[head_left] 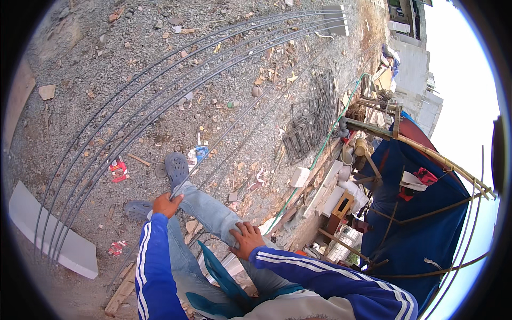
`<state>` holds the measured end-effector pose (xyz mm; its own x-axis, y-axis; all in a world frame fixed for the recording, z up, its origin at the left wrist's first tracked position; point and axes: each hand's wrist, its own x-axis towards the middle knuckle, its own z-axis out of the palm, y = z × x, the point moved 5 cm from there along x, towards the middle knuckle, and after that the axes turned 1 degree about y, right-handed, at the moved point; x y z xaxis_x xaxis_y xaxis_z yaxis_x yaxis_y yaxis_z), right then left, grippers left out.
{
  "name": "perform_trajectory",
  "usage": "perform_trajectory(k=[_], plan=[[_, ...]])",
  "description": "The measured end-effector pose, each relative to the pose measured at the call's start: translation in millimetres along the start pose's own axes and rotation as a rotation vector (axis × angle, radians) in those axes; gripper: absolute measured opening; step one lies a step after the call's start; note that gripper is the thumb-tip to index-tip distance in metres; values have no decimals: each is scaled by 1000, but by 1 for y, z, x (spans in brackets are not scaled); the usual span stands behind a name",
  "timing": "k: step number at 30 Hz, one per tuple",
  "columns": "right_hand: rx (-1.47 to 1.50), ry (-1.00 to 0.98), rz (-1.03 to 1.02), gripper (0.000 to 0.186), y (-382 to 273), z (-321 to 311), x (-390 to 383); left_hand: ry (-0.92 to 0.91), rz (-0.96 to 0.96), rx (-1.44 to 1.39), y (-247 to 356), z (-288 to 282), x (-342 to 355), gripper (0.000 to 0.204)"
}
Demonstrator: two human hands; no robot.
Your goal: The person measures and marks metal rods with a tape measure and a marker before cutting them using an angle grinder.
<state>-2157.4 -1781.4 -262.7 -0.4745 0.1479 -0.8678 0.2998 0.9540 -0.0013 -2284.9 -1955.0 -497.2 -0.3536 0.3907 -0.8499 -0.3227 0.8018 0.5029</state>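
- The thin metal rod [233,127] is stretched over the gravel [149,42], from the left hand near the feet toward the upper right of the view.
- The left hand [168,205] appears to be closed around the rod, thumb along it; how tightly it is gripped cannot be told.
- The right hand [246,240] is rested on the denim-covered leg [208,212], fingers spread, with nothing seen held.
- A firm but not cramped hold would be advised, since so long and slim a rod is likely to flex and whip at its far end.
- Steadier control could be gained if the right hand were brought to the rod as well, well apart from the left.
- The rod should be kept clear of the grey clog [176,165] beside it, and of the wire frames [312,120] and green hose [322,152] to the right.
- Snagging with the row of long rods [212,70], which is carried by the grey block [336,21] and the pale slab [50,232], should be avoided.
- Low, slow movement is suggested, with the far end watched throughout.
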Motion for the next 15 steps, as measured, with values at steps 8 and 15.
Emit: perform_trajectory(k=[8, 15], plan=[[777, 309, 198, 56, 50, -18, -2, 214, -45, -29, 92, -77, -319, 50], [349, 844, -392, 31, -19, -206, -118, 765, -237, 159, 83, -179, -669, 43]])
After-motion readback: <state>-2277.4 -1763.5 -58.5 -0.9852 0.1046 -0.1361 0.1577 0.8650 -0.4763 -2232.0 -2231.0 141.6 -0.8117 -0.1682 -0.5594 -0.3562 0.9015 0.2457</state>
